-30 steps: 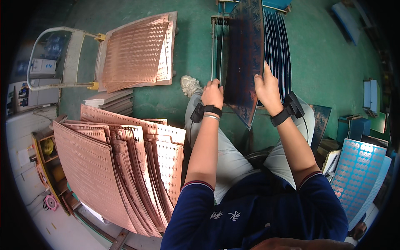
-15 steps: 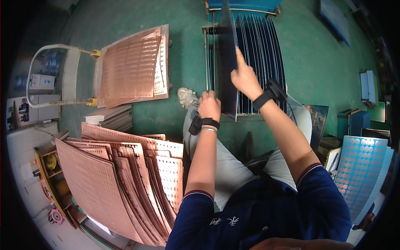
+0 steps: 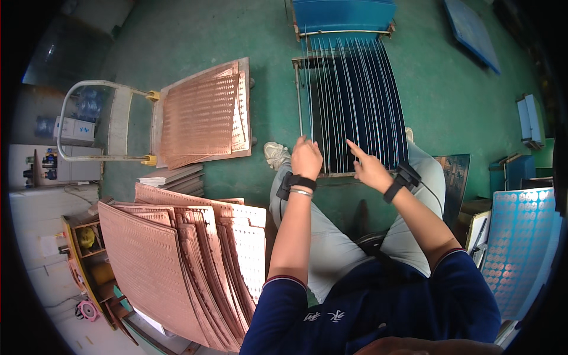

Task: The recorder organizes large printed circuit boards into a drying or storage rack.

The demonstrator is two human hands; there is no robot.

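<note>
Thin dark-blue panels (image 3: 378, 100) stand on edge in a row in a metal-framed rack (image 3: 297, 97), with pale lines along their upper edges. My left hand (image 3: 307, 158) is closed at the near end of the leftmost thin panel (image 3: 308, 89), its fingertips on that edge; the grip is partly hidden. To its right, my right hand (image 3: 373, 170) is over the near ends of the middle panels, index finger stretched out and the other fingers loosely bent. Nothing shows in that hand, and whether its fingertips touch a panel I cannot tell.
Perforated copper-coloured sheets (image 3: 148, 254) lean in a stack at my near left. More copper sheets (image 3: 198, 121) lie on a flat trolley (image 3: 121, 112) beyond. A blue bin (image 3: 343, 15) stands behind the rack. Blue patterned boards (image 3: 515, 248) lean at the right.
The large dark panel held up by my right hand now stands within the row. My right hand has drawn back toward me, off it. My left hand stays by the rack's left side.
</note>
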